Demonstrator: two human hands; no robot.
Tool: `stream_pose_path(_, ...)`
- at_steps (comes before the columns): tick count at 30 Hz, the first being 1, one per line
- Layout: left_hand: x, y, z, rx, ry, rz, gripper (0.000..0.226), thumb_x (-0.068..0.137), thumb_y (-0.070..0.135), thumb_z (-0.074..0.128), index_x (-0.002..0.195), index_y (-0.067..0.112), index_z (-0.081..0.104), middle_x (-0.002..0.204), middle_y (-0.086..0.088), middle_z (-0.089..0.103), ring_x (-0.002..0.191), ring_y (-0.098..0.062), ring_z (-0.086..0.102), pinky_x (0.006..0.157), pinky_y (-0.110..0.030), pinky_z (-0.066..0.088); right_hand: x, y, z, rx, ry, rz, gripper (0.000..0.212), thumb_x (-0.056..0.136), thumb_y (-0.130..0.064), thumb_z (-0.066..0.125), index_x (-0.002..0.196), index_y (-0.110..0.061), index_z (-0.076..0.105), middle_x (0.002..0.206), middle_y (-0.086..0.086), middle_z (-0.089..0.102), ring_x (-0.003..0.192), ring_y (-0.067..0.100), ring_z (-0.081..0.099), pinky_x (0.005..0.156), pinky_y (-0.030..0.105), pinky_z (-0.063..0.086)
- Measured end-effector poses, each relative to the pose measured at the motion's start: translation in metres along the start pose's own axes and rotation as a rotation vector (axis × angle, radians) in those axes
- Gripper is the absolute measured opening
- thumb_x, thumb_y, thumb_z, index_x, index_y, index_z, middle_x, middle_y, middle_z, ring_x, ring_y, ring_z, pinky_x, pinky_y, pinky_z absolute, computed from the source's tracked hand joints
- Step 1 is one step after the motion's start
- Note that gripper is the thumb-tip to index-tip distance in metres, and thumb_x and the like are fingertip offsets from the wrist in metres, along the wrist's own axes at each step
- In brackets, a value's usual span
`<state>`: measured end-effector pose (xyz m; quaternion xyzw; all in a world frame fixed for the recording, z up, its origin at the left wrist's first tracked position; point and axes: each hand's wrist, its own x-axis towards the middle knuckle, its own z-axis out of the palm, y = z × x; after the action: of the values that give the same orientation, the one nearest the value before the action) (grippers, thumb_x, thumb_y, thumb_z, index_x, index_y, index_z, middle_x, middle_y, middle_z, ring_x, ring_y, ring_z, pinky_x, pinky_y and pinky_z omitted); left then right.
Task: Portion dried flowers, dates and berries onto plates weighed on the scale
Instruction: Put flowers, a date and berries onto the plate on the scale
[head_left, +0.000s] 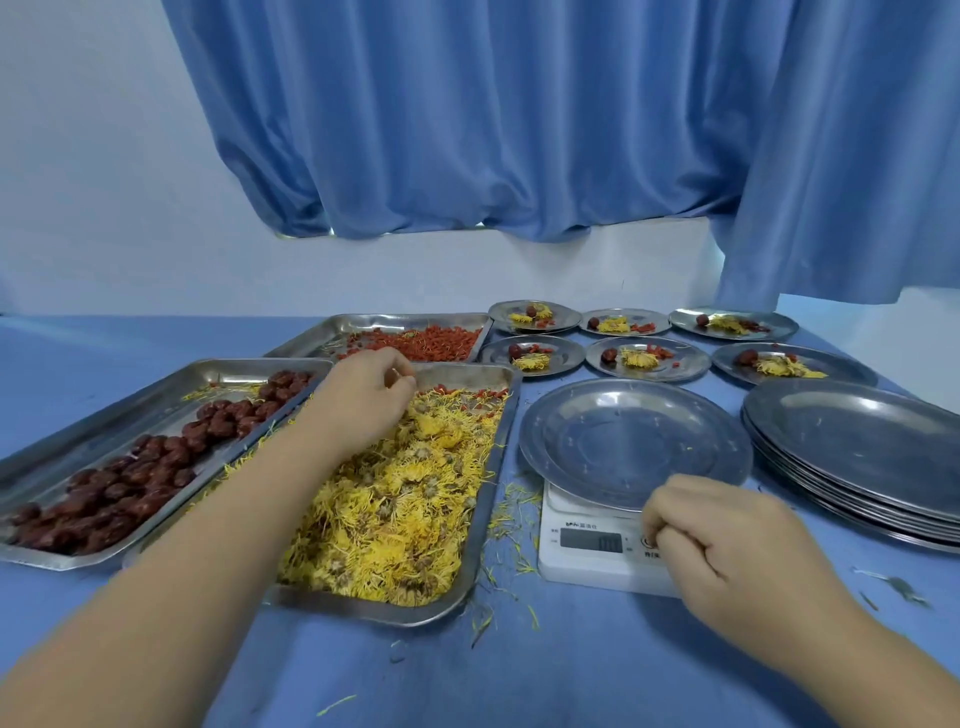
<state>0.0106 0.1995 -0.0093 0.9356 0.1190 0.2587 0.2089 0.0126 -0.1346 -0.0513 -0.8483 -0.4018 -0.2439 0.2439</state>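
Left hand (363, 400): at far end of rectangular steel tray (496, 467) of yellow dried flowers (395, 509), fingers bunched, tips down in the heap; contents of pinch hidden, not determinable. Right hand (727, 540): fingers curled, nothing held, knuckles over front panel of white digital scale (587, 564). Target: bare round steel plate (634, 441) on scale, right of left hand and slightly nearer, just beside tray's right rim. Nearer to plate: right hand; loading hand, by judgement: left. Long axis of tray: near to far, leaning right at far end. Plate round, flat, face up, no long axis. Probable move: short carry rightward, release over plate centre.
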Motion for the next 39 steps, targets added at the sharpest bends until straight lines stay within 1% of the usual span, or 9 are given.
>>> stream_pose_path(2,0.014,-0.017,-0.001,0.147,-0.085,-0.010,0.019,0.096,0.026,0.052,0.114,0.023,0.061,0.113,-0.001,0.064,0.081,-0.014,0.062,0.075,-0.036,0.054,0.000,0.001,0.001,0.012,-0.021,-0.009,0.021,0.072,-0.022,0.033,0.060,-0.021,0.050,0.057,-0.012,0.045,0.052,0.008,0.042,0.046,0.031,0.040)
stream_pose_path(5,0.030,-0.032,0.006,0.301,-0.222,0.022,0.039,0.095,0.023,0.056,0.133,0.023,0.055,0.137,-0.004,0.056,0.113,-0.021,0.059,0.097,-0.035,0.047,-0.002,0.002,0.002,0.030,-0.071,-0.025,0.018,0.072,-0.023,0.033,0.061,-0.024,0.048,0.057,-0.014,0.041,0.053,0.004,0.037,0.050,0.025,0.036)
stream_pose_path(8,0.040,-0.036,0.015,0.428,-0.353,0.055,0.044,0.094,0.021,0.056,0.137,0.023,0.052,0.144,-0.002,0.051,0.127,-0.021,0.050,0.103,-0.033,0.039,-0.002,0.005,0.001,0.044,-0.084,-0.039,0.018,0.072,-0.023,0.034,0.060,-0.026,0.046,0.057,-0.015,0.040,0.053,0.004,0.037,0.051,0.026,0.036)
stream_pose_path(14,0.047,-0.044,0.016,0.470,-0.352,0.024,0.035,0.092,0.017,0.061,0.127,0.021,0.059,0.125,-0.002,0.064,0.101,-0.016,0.059,0.083,-0.025,0.046,-0.002,0.012,-0.002,0.084,-0.099,-0.005,0.023,0.072,-0.027,0.032,0.061,-0.025,0.052,0.059,-0.013,0.049,0.056,0.005,0.044,0.052,0.027,0.040)
stream_pose_path(20,0.042,-0.038,-0.003,0.130,-0.198,-0.084,0.027,0.091,0.016,0.062,0.115,0.026,0.063,0.099,0.003,0.069,0.069,-0.011,0.065,0.049,-0.020,0.047,-0.001,0.011,-0.004,0.116,-0.102,0.013,0.028,0.072,-0.029,0.030,0.062,-0.022,0.056,0.060,-0.011,0.053,0.059,0.008,0.049,0.053,0.030,0.044)
stream_pose_path(25,0.033,-0.025,-0.021,-0.114,-0.147,-0.128,0.019,0.092,0.021,0.062,0.110,0.028,0.064,0.099,0.003,0.065,0.079,-0.011,0.060,0.062,-0.023,0.041,-0.001,0.011,-0.007,0.131,-0.098,0.037,0.019,0.074,-0.017,0.041,0.064,-0.020,0.057,0.061,-0.009,0.054,0.060,0.009,0.050,0.056,0.034,0.045)
stream_pose_path(29,0.028,-0.011,-0.026,-0.381,-0.208,-0.232,0.021,0.096,0.015,0.057,0.113,0.025,0.063,0.082,-0.003,0.062,0.079,-0.019,0.064,0.077,-0.035,0.057,-0.001,0.011,-0.009,0.141,-0.088,0.045,0.016,0.072,-0.013,0.043,0.061,-0.020,0.053,0.057,-0.009,0.049,0.059,0.011,0.047,0.052,0.029,0.039)
stream_pose_path(34,0.026,0.023,-0.020,-0.599,-0.304,-0.241,0.024,0.096,0.009,0.053,0.116,0.019,0.061,0.052,0.008,0.059,0.057,-0.009,0.065,0.064,-0.030,0.059,0.000,0.014,-0.011,0.154,-0.067,0.057,0.018,0.071,-0.013,0.041,0.060,-0.020,0.053,0.057,-0.008,0.050,0.060,0.013,0.048,0.053,0.033,0.042)
stream_pose_path(39,0.018,0.078,0.004,-0.477,-0.414,-0.059,0.020,0.095,0.019,0.059,0.108,0.032,0.064,0.058,0.010,0.058,0.057,-0.002,0.061,0.060,-0.020,0.053,0.002,0.020,-0.014,0.172,-0.030,0.096,0.019,0.070,-0.014,0.040,0.059,-0.019,0.054,0.056,-0.008,0.051,0.059,0.012,0.050,0.056,0.037,0.046)
